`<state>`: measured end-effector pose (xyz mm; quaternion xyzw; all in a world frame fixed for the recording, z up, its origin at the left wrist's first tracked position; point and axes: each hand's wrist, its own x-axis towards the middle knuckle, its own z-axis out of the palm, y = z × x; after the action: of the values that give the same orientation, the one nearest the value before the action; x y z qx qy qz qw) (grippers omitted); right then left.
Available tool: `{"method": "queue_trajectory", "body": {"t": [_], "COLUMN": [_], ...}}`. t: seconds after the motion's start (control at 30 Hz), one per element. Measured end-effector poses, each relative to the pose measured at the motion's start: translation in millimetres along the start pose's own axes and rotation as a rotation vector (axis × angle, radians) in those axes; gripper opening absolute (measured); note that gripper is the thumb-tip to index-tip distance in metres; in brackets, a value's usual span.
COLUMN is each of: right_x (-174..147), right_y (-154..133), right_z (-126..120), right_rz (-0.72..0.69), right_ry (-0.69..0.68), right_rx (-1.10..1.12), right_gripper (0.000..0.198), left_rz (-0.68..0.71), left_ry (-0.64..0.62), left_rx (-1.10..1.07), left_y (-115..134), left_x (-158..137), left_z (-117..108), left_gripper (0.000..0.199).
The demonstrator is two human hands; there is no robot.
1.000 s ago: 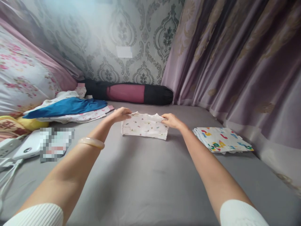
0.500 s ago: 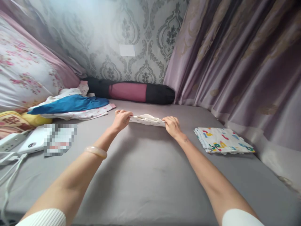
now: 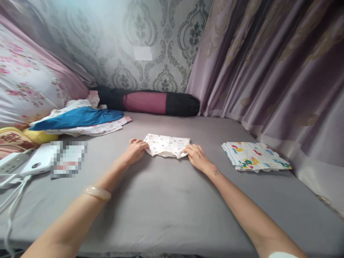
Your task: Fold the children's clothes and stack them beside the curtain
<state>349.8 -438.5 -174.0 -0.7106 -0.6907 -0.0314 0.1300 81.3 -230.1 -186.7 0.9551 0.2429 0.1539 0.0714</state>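
Note:
A small white garment [image 3: 168,144] with a scattered dark and reddish print lies folded on the grey bed sheet [image 3: 166,208], a curved opening like a neckline at its near edge. At its left corner, the fingers of my left hand [image 3: 136,149] are closed on the cloth. My right hand [image 3: 197,156] pinches the near right corner in the same way. A pale bangle [image 3: 97,193] rings my left forearm.
A folded cloth with colourful figures [image 3: 256,156] lies at the right. On the left are a pile of clothes [image 3: 77,120], a white power bank [image 3: 40,159], a power strip [image 3: 13,163] and cables. A black and maroon roll [image 3: 146,103] lies along the wall.
Both hands have come down and nearer with the garment. It was held up edge-on above the bed and now lies flat with its printed face showing.

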Motion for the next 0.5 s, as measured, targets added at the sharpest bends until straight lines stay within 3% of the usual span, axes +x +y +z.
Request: {"method": "queue_trajectory", "body": {"t": [0.23,0.4,0.5], "right_x": [16.4,58.2,76.2], "right_y": [-13.9,-34.5,-44.5], "right_z": [-10.2,4.8,22.3], "right_rz": [0.182,0.265,0.272], "right_ry": [-0.082,0.016,0.014], "right_rx": [-0.009,0.038,0.055], "right_gripper": [0.027,0.041,0.047], "left_rz": [-0.061,-0.090,-0.074], "left_ry": [-0.083,0.042,-0.009], "left_rx": [-0.006,-0.037,-0.027], "left_y": [12.1,38.6,56.6], "left_x": [12.4,48.4,66.7], "left_z": [-13.4,8.5,26.2], "left_gripper": [0.025,0.032,0.040]}}
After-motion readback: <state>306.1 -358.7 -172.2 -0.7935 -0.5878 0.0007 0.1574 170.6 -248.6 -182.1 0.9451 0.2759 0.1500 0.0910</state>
